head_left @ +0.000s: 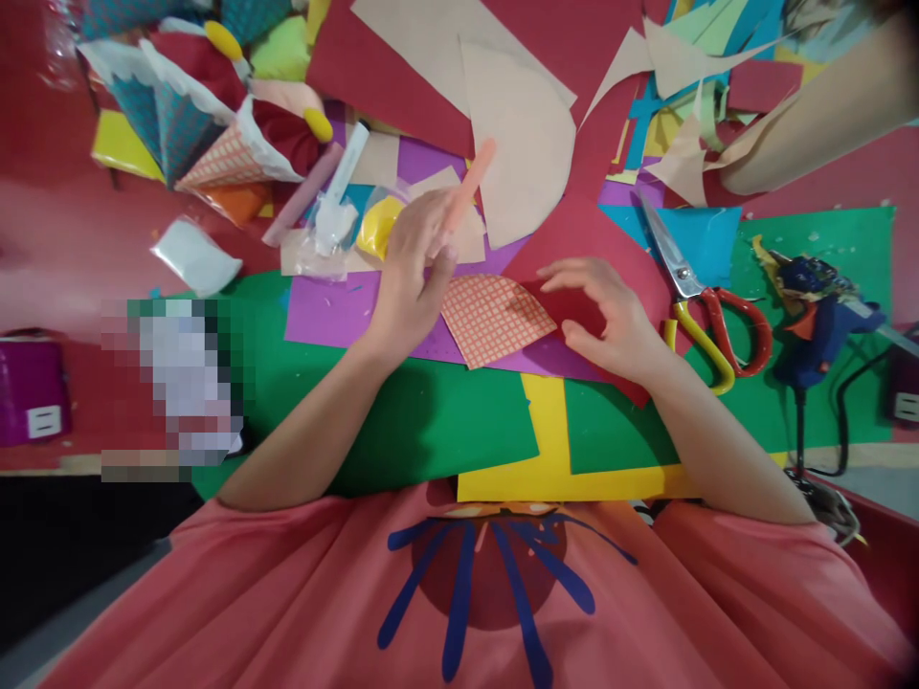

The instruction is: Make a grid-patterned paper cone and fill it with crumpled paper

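Nearest to me, below my forearms: a green sheet (431, 421) and a yellow strip (547, 431) of paper lying flat on the desk (57, 249), the yellow overlapping the green.

My left hand (411, 277) is closed around an orange stick (468, 187), gripped between thumb and fingers, its tip pointing up and away from me. The heel of that hand rests on a purple sheet (323, 311).

My right hand (610, 311) is open, fingers curled and spread loosely, resting on a dark red sheet (574, 239). It holds nothing.

Between the two hands: a fan-shaped piece of orange grid-patterned paper (492, 316), flat on the purple and red sheets. Its left edge touches my left hand; my right fingertips hover just beside its right corner.

Right of my right hand: scissors (700, 292) with red and yellow handles, blades pointing away. Further right, a blue glue gun (818, 316) on green paper, cord trailing toward me.

Beyond my left hand: a yellow lump (377, 225) in clear wrap, and a white tube (341, 187).

Farther: a large beige curved cut-out (524, 144) on red paper. Far left, a cluster of paper cones (193, 124). Far right, mixed paper scraps (682, 96) and another person's forearm (818, 120) reaching in across them.
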The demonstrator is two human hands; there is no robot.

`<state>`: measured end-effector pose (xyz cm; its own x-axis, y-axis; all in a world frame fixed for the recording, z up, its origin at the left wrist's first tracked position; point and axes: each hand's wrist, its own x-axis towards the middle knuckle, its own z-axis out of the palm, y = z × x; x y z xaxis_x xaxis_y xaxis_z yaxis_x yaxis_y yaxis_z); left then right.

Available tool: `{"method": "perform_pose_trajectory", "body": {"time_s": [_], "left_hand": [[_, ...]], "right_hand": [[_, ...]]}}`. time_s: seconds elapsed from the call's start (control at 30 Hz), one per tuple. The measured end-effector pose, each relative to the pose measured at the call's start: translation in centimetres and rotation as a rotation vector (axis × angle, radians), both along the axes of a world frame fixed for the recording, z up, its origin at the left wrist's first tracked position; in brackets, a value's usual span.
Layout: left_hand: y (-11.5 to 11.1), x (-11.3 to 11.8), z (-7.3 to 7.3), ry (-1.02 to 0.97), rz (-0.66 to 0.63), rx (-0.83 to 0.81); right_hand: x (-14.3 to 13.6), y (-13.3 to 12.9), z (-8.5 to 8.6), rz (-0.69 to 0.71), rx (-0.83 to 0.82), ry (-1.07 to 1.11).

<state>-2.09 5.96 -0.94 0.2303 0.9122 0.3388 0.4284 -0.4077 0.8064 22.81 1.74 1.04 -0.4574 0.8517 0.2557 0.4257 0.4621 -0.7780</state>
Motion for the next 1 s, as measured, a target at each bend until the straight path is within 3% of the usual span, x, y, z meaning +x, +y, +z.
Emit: {"method": "perform_pose_trajectory", "body": {"time_s": [0.1, 0.2, 0.33, 0.4, 0.47, 0.57, 0.63, 0.8, 0.9, 1.0], "left_hand": [[-0.3, 0.1, 0.2, 0.008, 0.023, 0.005], [-0.9, 0.4, 0.7, 0.044, -0.02, 0.048], [-2.0, 0.9, 1.6, 0.06, -0.242, 0.03], [-2.6, 1.2, 2.0, 0.016, -0.39, -0.028], [-3.2, 1.5, 2.2, -0.048, -0.454, -0.133], [-3.8, 2.0, 2.3, -0.065, -0.309, -0.33], [-4.0, 2.3, 2.3, -0.096, -0.215, -0.479], [-3.7, 2.6, 2.0, -0.363, -0.297, -0.814], [-3.5, 2.6, 1.3, -0.434, -0.239, -0.874], [-3.4, 2.7, 0.5, -0.523, -0.126, -0.862]], "right_hand": [[-0.1, 0.2, 0.0, 0.159, 0.054, -0.141], [-0.3, 0.3, -0.4, 0.19, 0.078, -0.205], [-0.3, 0.2, -0.4, 0.14, 0.103, -0.146], [-0.3, 0.0, 0.0, 0.07, 0.047, -0.045], [-0.2, -0.2, 0.2, -0.051, -0.043, 0.072], [-0.1, -0.3, 0.1, -0.212, -0.143, 0.233], [-0.1, -0.3, -0.1, -0.25, -0.191, 0.317], [-0.5, -0.3, -0.3, -0.211, -0.318, 0.326], [-0.5, -0.4, -0.1, -0.216, -0.334, 0.295], [-0.5, -0.4, -0.2, -0.26, -0.227, 0.293]]}}
